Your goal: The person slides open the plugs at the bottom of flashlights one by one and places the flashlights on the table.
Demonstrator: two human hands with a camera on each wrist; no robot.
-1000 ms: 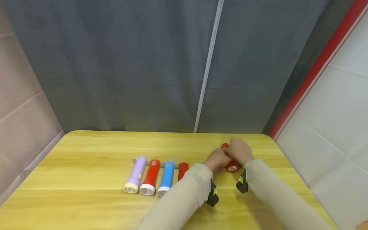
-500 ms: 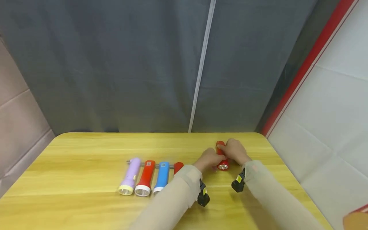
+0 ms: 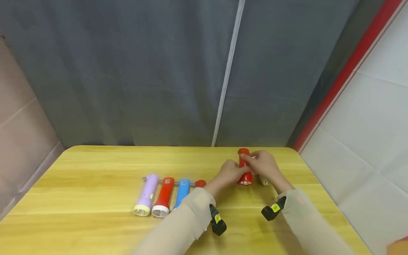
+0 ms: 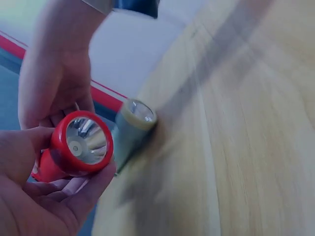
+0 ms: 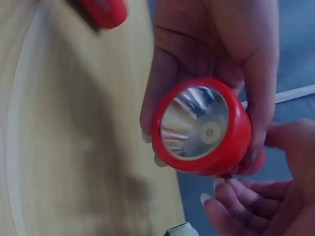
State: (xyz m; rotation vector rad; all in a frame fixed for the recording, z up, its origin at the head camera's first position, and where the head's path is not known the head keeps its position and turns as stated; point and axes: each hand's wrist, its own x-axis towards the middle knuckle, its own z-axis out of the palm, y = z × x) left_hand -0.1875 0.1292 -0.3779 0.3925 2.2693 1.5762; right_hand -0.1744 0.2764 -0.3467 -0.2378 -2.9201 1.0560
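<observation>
A red flashlight (image 3: 245, 173) is held toward the right side of the wooden table, its reflector end facing the person. My left hand (image 3: 230, 174) grips it near the head, thumb on one side and fingers on the other, as the right wrist view shows. My right hand (image 3: 265, 165) pinches its rear part with thumb and fingers; in the right wrist view these fingers (image 5: 256, 201) lie close under the barrel. Beside the right hand lies a pale flashlight (image 4: 135, 120) with a cream rim, mostly hidden by that hand in the head view.
Left of the hands, a lilac flashlight (image 3: 147, 194), a red one with a white rim (image 3: 164, 196) and a blue one (image 3: 183, 191) lie in a row over a thin grey bar. Another red one (image 3: 200, 183) is mostly behind the left sleeve. A grey curtain (image 3: 127, 71) hangs behind.
The hands have moved apart a little, exposing more of the red flashlight, which has shifted slightly toward the far edge. The pale flashlight now shows beside the right hand.
</observation>
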